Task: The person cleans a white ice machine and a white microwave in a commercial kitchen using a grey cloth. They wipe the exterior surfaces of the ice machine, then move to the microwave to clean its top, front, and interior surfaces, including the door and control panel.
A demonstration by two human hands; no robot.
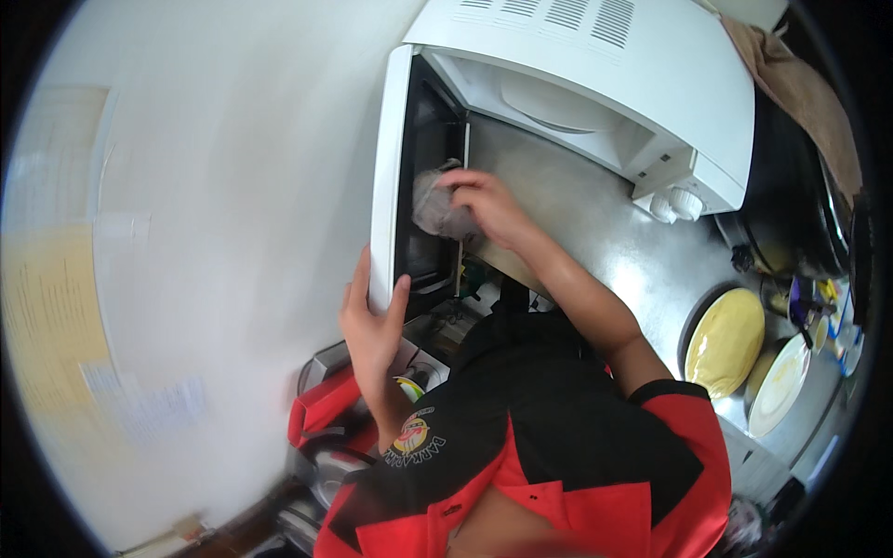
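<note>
A white microwave oven (586,42) stands on a metal counter with its door (388,174) swung out towards the wall. The fingers and thumb of my left hand (373,321) grip the door's outer edge near its lower corner. Against the dark inner face of the door, my right hand (488,209) holds a crumpled greyish cloth (439,206), slightly blurred. Inside the open cavity, part of the white turntable plate (551,104) shows. Two white knobs (675,204) sit on the control panel.
On the metal counter (600,244), a yellow oval dish (725,342) and a white plate (780,387) lie at the right. A brown towel (795,91) hangs over a black appliance or pot. The wall (230,209) bears papers. Red containers and pans are below left.
</note>
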